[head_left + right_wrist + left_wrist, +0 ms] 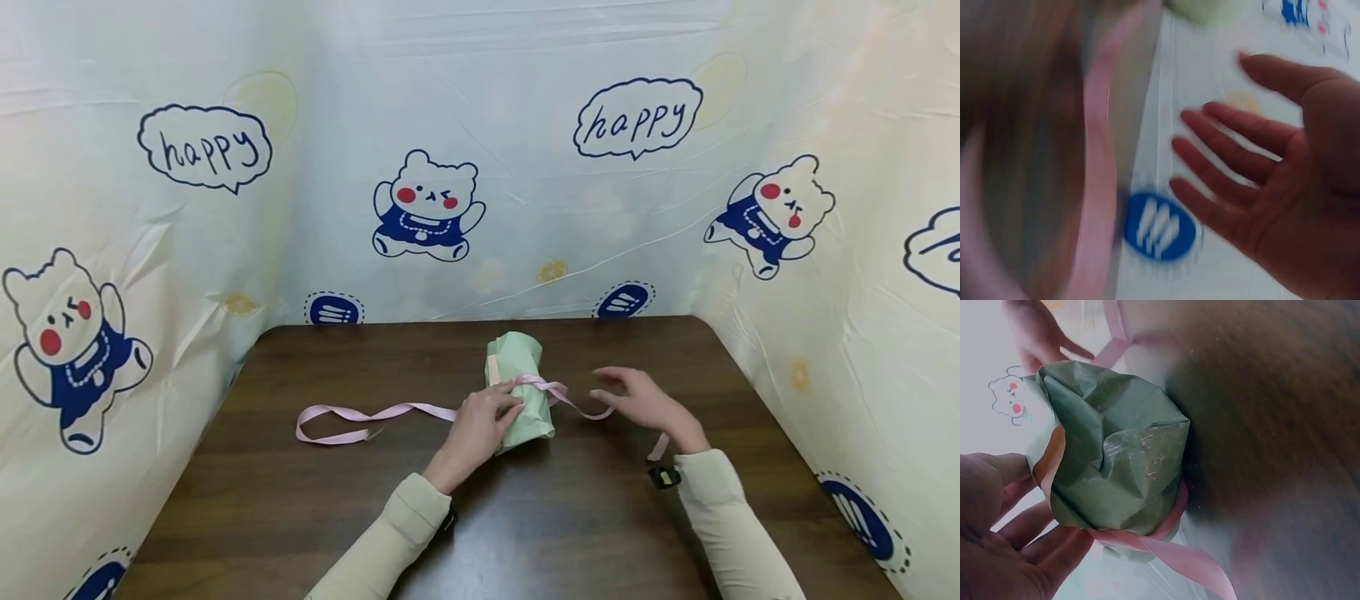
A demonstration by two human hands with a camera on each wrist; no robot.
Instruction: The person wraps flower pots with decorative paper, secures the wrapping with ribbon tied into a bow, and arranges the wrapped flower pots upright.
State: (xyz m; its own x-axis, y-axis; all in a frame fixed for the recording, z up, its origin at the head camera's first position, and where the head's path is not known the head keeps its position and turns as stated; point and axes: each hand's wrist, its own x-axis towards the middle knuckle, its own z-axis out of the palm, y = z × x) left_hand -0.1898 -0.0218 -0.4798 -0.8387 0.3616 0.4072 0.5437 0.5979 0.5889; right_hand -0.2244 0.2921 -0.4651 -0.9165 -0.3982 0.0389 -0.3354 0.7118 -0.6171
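A package wrapped in pale green paper (pixel 528 358) lies on the table, its folded, creased end (pixel 1129 444) showing in the left wrist view. A pink ribbon (pixel 536 382) goes around its middle, crossing on top. My left hand (pixel 476 429) holds the package from its left side, thumb and fingers against the paper and ribbon. Right of the package, my right hand (pixel 645 404) is apart from it. Its fingers are spread and loosely bent, with nothing in them in the right wrist view. The ribbon's right part (pixel 1097 144) hangs beside that hand, blurred.
The ribbon's long left end (pixel 337 411) lies looped on the dark wooden table (pixel 300 500). Printed cloth (pixel 525 108) with bears and "happy" bubbles surrounds the table at the back and sides. A small black device (pixel 664 477) is at the right wrist.
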